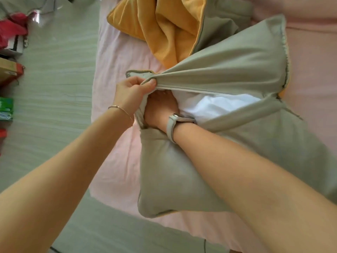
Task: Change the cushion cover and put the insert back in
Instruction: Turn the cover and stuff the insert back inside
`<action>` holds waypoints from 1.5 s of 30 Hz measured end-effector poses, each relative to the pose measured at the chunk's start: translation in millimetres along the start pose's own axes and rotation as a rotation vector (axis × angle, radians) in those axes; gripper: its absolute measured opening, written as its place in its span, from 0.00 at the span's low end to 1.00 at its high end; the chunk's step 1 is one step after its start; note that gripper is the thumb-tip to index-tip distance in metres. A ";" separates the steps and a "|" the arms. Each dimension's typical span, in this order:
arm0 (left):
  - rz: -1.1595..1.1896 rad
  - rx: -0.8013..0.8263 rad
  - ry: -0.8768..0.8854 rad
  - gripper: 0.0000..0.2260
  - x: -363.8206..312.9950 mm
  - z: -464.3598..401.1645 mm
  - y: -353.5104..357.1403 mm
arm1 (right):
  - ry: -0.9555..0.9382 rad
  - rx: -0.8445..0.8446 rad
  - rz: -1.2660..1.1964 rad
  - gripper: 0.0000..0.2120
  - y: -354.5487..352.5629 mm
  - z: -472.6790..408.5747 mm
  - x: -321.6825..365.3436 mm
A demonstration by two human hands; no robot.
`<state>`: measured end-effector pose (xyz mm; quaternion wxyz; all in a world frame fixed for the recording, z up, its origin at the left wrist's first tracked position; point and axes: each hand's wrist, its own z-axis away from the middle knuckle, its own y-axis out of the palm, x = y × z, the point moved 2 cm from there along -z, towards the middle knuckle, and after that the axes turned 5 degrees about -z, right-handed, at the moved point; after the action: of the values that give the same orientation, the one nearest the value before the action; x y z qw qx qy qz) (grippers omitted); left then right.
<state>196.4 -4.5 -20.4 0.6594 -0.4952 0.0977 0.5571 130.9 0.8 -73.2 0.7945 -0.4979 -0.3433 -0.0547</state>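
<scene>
Bright, soft, even daylight, no glare. Faint shadows only beneath the forearms and in folds of the grey cushion cover [228, 70]. Slightly soft focus overall, with compression smear. Strong wide-angle stretch at the edges; blurred clutter [11, 52] along the left border, washed-out pink sheet [113, 143].

We see a bed with a pink sheet [116, 143]. On it lie the grey-green cushion cover [182, 179] with its white insert [218, 105], and behind it an orange-and-grey cover [164, 30], crumpled, possibly touching it.
</scene>
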 end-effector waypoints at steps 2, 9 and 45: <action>-0.047 0.032 0.044 0.11 -3.7 9.3 5.2 | 0.005 -0.109 0.066 0.21 -9.7 29.8 4.7; -0.166 -0.019 0.122 0.20 10.0 55.3 19.8 | -0.123 -0.049 -0.078 0.16 -83.4 121.3 -17.6; -0.716 0.140 0.749 0.20 -82.4 278.2 323.6 | 0.357 -0.622 -0.070 0.28 -140.0 422.9 -281.5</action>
<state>-220.0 118.8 -4.0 0.7601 -0.6175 0.1884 0.0736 -350.2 209.8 -23.0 0.6500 -0.6865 -0.1826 -0.2699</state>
